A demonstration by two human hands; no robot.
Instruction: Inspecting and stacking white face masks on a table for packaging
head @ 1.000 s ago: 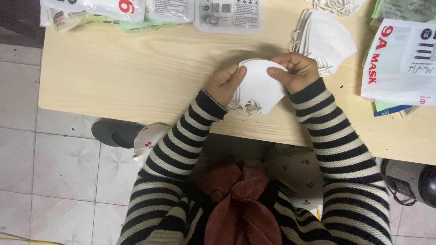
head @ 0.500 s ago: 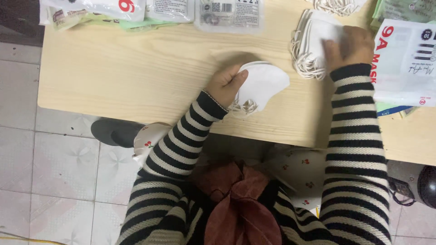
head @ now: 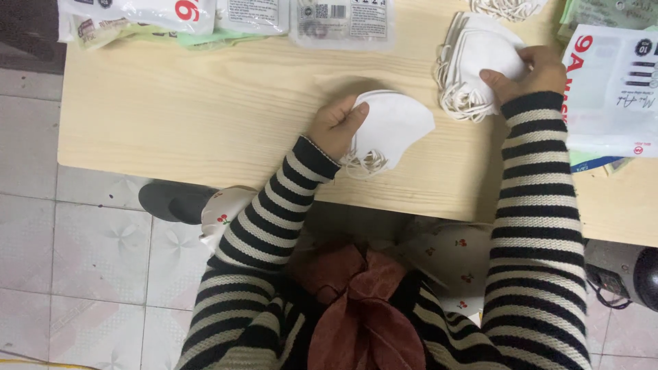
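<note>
The left hand (head: 337, 125) grasps a small stack of folded white face masks (head: 387, 129) at its left edge, thumb on top; the stack rests on the light wooden table (head: 205, 116), ear loops trailing toward the near edge. The right hand (head: 531, 72), on the held masks a second ago, now lies farther right, fingers closed on the top mask of a larger mask pile (head: 473, 65). Printed mask packets (head: 610, 89) lie right; sealed packets (head: 343, 20) line the far edge.
</note>
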